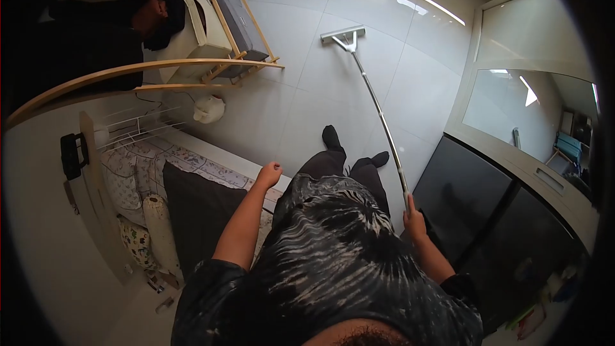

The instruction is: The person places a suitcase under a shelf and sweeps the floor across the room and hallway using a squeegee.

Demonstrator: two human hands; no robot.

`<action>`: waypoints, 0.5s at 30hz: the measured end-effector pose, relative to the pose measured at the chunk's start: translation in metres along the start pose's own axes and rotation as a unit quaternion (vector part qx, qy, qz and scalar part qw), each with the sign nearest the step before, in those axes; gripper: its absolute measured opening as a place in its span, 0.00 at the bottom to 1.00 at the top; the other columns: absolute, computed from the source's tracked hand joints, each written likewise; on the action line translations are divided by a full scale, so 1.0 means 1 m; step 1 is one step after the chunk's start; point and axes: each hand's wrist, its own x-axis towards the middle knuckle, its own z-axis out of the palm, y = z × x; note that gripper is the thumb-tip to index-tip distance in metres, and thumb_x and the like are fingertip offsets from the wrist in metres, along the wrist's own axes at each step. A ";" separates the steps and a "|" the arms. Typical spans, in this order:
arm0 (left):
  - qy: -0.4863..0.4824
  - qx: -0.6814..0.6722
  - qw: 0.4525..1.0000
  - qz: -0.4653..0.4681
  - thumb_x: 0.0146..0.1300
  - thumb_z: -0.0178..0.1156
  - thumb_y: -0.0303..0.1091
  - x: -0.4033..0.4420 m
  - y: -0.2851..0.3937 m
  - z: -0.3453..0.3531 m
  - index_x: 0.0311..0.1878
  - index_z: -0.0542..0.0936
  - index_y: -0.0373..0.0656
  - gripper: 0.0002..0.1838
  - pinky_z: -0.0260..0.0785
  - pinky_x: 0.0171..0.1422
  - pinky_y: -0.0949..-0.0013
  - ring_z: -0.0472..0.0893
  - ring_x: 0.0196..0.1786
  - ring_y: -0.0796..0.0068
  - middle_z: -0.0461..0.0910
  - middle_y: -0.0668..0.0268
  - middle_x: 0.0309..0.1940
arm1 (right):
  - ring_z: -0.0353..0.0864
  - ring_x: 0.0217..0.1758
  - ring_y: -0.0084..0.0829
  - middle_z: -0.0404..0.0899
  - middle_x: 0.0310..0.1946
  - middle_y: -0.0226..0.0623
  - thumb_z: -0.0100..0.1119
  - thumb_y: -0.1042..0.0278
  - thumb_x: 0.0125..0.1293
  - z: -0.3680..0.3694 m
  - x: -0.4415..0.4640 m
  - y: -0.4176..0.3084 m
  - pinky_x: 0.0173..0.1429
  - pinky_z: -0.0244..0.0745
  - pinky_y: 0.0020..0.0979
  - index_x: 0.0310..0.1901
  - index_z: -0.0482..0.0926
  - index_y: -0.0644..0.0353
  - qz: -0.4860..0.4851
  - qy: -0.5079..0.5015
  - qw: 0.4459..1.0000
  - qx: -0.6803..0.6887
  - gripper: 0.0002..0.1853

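A flat-headed mop (380, 115) with a long silver pole stretches from my right side out over the floor. Its wide head (343, 34) lies on the tiles in front of my feet. Wrapped round the upper end of the pole is my right hand (415, 223), beside the dark cabinet. My left hand (271, 173) hangs by the bed edge, fingers curled in, with nothing visible in it. Nearest to that hand is a dark grey cloth or pillow (198, 208) on the bed.
Light grey tiles (320, 102) cover the floor. A wooden rack (160, 64) with dark clothes and fabric boxes stands at the upper left. On the floor near the bed sits a white bag-like item (209, 109). A wardrobe with a mirror (519, 109) and dark glossy panels (474, 192) line the right.
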 end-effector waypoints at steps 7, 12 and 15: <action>0.054 -0.083 0.992 -0.081 0.61 0.58 0.40 -0.062 -0.078 0.015 0.54 0.77 0.37 0.21 0.74 0.50 0.63 0.83 0.42 0.62 0.83 0.55 0.43 | 0.79 0.25 0.45 0.78 0.24 0.52 0.51 0.74 0.62 -0.093 0.272 -0.195 0.30 0.75 0.44 0.75 0.44 0.45 -0.069 -0.008 0.998 -0.012 0.42; 0.074 -0.208 0.975 -0.013 0.62 0.57 0.40 -0.100 -0.052 0.070 0.54 0.76 0.36 0.21 0.75 0.45 0.66 0.84 0.35 0.69 0.83 0.57 0.41 | 0.76 0.18 0.36 0.77 0.22 0.45 0.51 0.67 0.69 -0.076 0.255 -0.244 0.23 0.74 0.39 0.75 0.44 0.46 -0.085 -0.030 0.996 0.027 0.37; 0.075 -0.190 0.979 0.011 0.63 0.57 0.41 -0.117 -0.026 0.106 0.54 0.76 0.36 0.21 0.75 0.49 0.64 0.84 0.40 0.64 0.83 0.56 0.43 | 0.81 0.27 0.50 0.79 0.27 0.57 0.51 0.68 0.68 -0.027 0.193 -0.149 0.35 0.75 0.47 0.75 0.43 0.47 -0.091 -0.038 0.995 -0.028 0.38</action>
